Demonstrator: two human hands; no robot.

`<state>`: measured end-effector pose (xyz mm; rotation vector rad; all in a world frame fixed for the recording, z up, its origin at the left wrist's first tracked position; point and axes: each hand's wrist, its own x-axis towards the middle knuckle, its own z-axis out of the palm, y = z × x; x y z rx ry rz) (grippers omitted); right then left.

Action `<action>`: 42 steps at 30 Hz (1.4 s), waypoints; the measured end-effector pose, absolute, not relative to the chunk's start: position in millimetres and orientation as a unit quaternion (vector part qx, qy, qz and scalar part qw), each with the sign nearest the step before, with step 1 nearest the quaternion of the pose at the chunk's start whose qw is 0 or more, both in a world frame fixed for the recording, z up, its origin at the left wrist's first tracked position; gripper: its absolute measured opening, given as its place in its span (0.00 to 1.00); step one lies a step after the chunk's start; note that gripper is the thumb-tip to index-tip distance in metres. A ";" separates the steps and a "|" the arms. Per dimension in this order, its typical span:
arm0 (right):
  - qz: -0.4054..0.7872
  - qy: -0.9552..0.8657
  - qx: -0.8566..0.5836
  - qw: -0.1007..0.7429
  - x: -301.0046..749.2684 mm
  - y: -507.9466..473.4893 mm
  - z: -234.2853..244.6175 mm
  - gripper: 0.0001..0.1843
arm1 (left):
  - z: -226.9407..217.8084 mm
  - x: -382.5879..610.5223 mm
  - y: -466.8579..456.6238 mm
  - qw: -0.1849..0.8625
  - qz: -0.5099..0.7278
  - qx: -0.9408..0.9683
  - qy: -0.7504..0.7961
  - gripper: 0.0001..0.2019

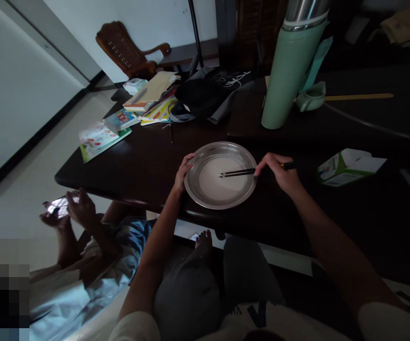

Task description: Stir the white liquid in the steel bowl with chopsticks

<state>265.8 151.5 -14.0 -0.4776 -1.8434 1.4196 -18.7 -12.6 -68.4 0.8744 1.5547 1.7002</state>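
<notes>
A round metal plate [194, 187] with pale liquid in it sits near the front edge of a dark table [137, 166]. My left hand [182, 173] grips the plate's left rim, fingers curled over the edge. My right hand [280, 172] is closed on a pair of dark chopsticks [238, 173]. The chopsticks lie almost level, and their tips reach over the middle of the plate into the pale liquid.
A tall green thermos [286, 76] and a green cup [310, 97] stand behind the plate. A small carton [347, 166] lies at right. Books [101, 137] and a dark bag [205, 94] crowd the far left. Another person beside me holds a phone [59, 206].
</notes>
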 end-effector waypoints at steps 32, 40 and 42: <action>0.591 -0.720 -0.146 0.332 264.0 147.2 -16.4 0.28 | -68.0 -19.2 -12.5 0.328 0.645 0.342 0.600 0.21; 0.568 -0.714 -0.170 0.372 266.3 152.8 -16.1 0.26 | -67.5 -18.4 -12.6 0.333 0.657 0.328 0.592 0.21; 0.593 -0.700 -0.149 0.370 266.5 152.1 -17.4 0.27 | -67.9 -19.2 -12.9 0.334 0.654 0.329 0.594 0.22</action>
